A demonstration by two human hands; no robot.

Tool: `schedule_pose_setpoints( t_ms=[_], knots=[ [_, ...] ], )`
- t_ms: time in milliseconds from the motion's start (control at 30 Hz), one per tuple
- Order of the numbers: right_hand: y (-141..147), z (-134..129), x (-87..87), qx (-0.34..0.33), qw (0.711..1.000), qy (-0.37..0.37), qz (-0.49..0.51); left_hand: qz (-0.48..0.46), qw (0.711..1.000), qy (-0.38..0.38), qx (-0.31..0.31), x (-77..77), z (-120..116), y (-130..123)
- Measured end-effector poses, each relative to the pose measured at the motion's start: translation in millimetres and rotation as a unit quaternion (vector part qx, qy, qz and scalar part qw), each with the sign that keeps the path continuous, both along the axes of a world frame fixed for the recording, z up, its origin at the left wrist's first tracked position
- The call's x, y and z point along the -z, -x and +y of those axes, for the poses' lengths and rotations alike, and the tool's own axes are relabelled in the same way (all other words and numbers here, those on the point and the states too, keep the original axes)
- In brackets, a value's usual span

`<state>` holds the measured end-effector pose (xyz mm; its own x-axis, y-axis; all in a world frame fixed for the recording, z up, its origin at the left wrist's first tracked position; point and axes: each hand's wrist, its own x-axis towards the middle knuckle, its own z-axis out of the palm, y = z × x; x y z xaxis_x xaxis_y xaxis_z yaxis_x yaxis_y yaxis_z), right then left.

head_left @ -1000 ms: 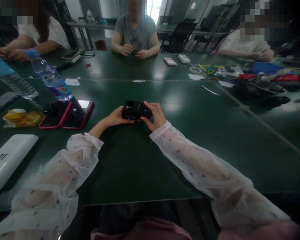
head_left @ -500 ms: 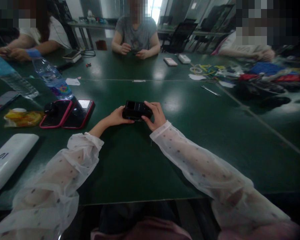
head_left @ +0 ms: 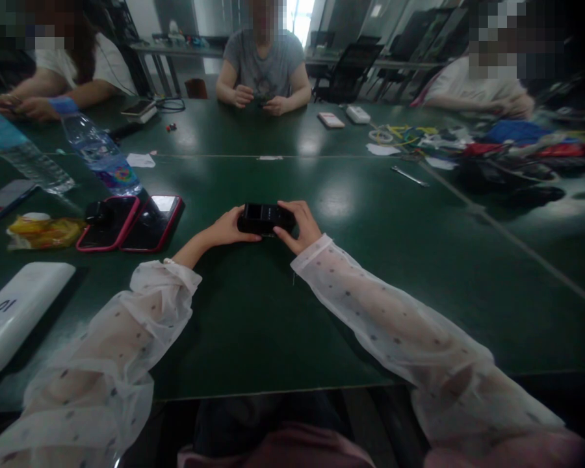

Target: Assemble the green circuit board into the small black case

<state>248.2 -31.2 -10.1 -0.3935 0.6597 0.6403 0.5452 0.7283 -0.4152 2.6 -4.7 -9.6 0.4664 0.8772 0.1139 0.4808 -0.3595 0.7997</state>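
A small black device with a dark panel on its left part is held between both hands over the green table. My left hand grips its left end, thumb along the near edge. Around the right end is my right hand, its fingers on the top and far side and the thumb at the near side. Left of the hands, two phones in red cases, one at the right and one at the left, lie side by side, a small black object on the left one.
Plastic bottles, a yellow packet and a white case stand or lie at the left. A wrench and tangled cables lie at the right. Several people sit around the table; the person opposite has both hands near its far edge.
The black device has tilted slightly, so less of its near side shows. Both hands keep hold of it, and the right fingers have shifted a little to the left.
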Motion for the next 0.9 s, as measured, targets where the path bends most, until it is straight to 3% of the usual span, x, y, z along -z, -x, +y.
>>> schedule_pose_setpoints(
  t_ms=[433, 633, 900],
  knots=[
    [-1.8, -0.6, 0.7, 0.008, 0.999, 0.024, 0.020, 0.031, 0.999, 0.008, -0.001, -6.3, -1.7, -0.2],
    [-1.8, 2.6, 5.2, 0.002, 0.997, 0.064, 0.037, 0.049, 0.997, -0.045, 0.033, -9.0, -2.1, -0.4],
    [-2.4, 4.2, 7.3, -0.010, 0.998, 0.068, 0.009, 0.056, 0.997, -0.041, 0.030, -10.3, -2.8, -0.3]
  ],
)
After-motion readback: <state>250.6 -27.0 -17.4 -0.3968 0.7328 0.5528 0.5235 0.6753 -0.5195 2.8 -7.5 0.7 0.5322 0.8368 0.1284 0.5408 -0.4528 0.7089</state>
